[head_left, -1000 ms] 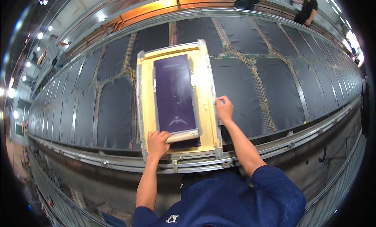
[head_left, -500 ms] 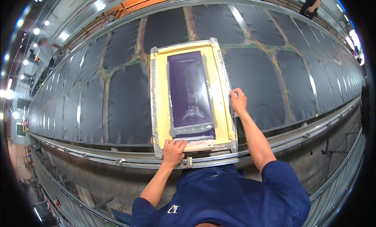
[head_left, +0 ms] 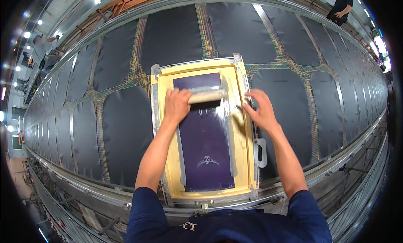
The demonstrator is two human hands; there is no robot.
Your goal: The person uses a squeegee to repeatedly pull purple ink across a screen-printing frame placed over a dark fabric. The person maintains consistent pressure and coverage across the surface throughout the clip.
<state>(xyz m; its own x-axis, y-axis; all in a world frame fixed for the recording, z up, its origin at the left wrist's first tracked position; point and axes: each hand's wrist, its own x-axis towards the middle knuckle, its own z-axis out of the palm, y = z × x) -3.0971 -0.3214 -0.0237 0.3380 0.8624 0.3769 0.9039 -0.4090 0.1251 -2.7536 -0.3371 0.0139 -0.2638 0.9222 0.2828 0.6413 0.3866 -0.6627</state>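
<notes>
We have one head view, looking steeply down from close above at our left hand [head_left: 177,105] gripping the squeegee [head_left: 206,95]; fisheye bends the edges.

the left hand [head_left: 177,105] has carried the squeegee [head_left: 206,94] from the near end of the screen [head_left: 205,138] up to its far end. the right hand [head_left: 261,111] now lies flat on the frame [head_left: 241,129] edge, farther up it than before.
</notes>
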